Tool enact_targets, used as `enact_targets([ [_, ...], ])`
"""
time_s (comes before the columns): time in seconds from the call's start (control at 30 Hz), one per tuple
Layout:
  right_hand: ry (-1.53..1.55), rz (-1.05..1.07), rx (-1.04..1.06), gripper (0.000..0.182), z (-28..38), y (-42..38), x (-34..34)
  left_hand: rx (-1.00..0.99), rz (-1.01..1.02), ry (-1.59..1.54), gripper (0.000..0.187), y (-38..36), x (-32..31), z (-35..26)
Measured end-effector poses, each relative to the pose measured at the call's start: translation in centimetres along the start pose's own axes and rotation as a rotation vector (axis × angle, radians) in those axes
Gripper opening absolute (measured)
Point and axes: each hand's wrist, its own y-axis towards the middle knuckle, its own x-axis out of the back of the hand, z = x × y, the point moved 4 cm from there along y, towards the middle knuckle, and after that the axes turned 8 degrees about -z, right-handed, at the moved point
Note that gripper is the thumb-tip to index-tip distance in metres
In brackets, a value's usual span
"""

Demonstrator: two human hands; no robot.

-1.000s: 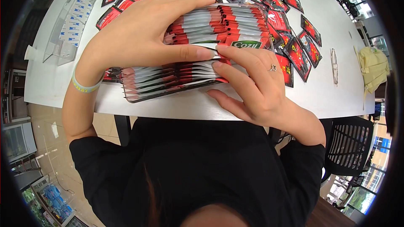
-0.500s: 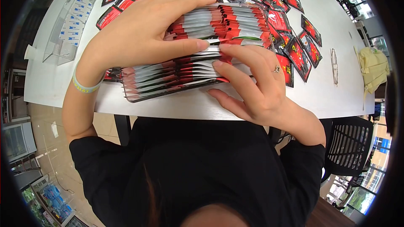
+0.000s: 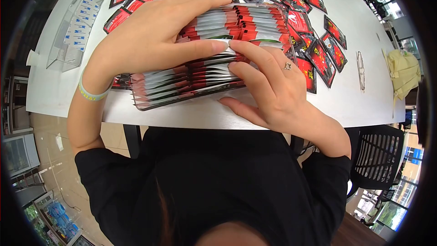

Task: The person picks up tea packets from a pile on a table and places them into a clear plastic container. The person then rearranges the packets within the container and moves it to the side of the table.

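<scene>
A clear plastic box (image 3: 144, 108) sits tilted near the table's front edge, packed with rows of red, black and silver sachets (image 3: 218, 22) standing on edge. My left hand (image 3: 148, 36) spans the box's left side, its fingers over the far edge and its thumb pressed across the sachet tops. The left hand grips box and sachets together. My right hand (image 3: 277, 89), wearing a ring, lies at the box's right half. Its index and middle fingertips touch the sachets near the left thumb, while its own thumb stays apart by the box's front side.
Loose red-and-black sachets (image 3: 322, 59) lie scattered behind and right of the box. An empty-looking clear tray (image 3: 68, 59) with a white printed strip (image 3: 83, 23) stands at left. Glasses (image 3: 360, 70) and a yellow cloth bag (image 3: 403, 75) are at right, a black chair (image 3: 378, 157) beside the table.
My right hand has shifted slightly left along the sachets, its index fingertip now at my left thumb. My left hand and the box have hardly moved.
</scene>
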Motion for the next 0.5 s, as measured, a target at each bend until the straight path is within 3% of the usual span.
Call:
enact_targets([
  [0.17,0.02,-0.02,0.012,0.054,-0.15,-0.08,-0.16,0.141,0.03,-0.081,0.054,0.06,-0.06,0.44],
  [0.33,0.014,-0.022,0.01,0.053,-0.08,-0.1,-0.13,-0.066,-0.07,0.016,0.053,-0.1,-0.35,0.56],
  [0.5,0.01,-0.033,0.035,0.055,-0.17,-0.09,-0.09,-0.025,-0.052,-0.028,0.055,-0.11,-0.29,0.34],
])
